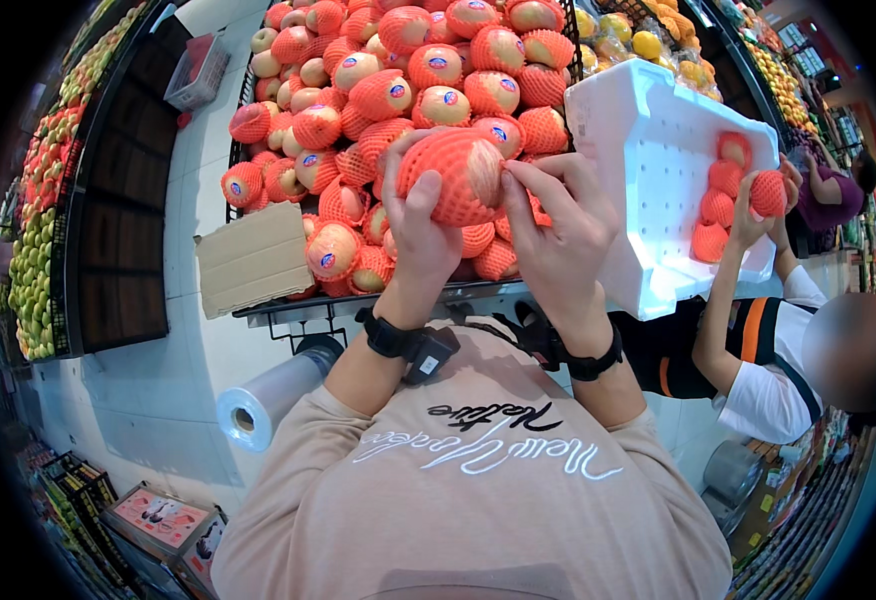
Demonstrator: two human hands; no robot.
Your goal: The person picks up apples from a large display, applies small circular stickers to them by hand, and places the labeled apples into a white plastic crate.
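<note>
An apple in a red foam net (449,180) is held up over the display by my left hand (423,225), thumb in front and fingers behind it. The thumb and fingertips of my right hand (562,217) pinch the edge of the net at the apple's right side, where bare striped skin shows. Beneath and beyond lies a large heap of apples (438,66), most in similar nets and several bearing a small blue sticker. A few paler apples (264,40) at the far left of the heap have no net.
A white foam box (610,127) with several netted apples (717,206) stands at the right. A co-worker (760,360) beside it holds another netted apple (768,193). Flattened cardboard (254,259) lies at the display's front left corner, above a plastic bag roll (273,397).
</note>
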